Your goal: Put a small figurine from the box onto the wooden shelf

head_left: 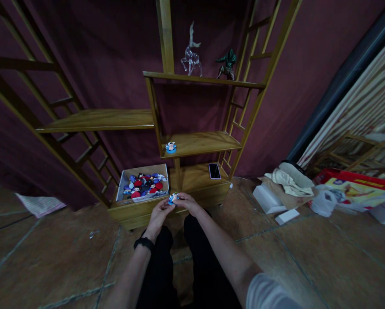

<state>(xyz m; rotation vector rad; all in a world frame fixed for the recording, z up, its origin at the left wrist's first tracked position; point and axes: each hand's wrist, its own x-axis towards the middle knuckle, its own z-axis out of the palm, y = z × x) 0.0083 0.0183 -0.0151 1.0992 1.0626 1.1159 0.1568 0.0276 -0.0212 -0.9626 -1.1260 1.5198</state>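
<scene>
A small blue-and-white figurine (173, 198) is held between both hands in front of the low shelf. My left hand (160, 212) pinches it from the left, a black band on that wrist. From the right, the fingers of my right hand (186, 201) close on the same figurine. Just behind the hands, a white cardboard box (119, 194) holds several small figurines in red, purple, blue and black. A similar blue-and-white figurine (171, 147) stands at the left front corner of the middle shelf (202, 143).
A phone (215, 171) lies on the lowest shelf. Above stand a clear deer ornament (191, 56) and a dark green figure (227, 64). White boxes (267, 199), a plastic bag (324, 201) and a red-yellow box (360, 189) sit on the floor at right.
</scene>
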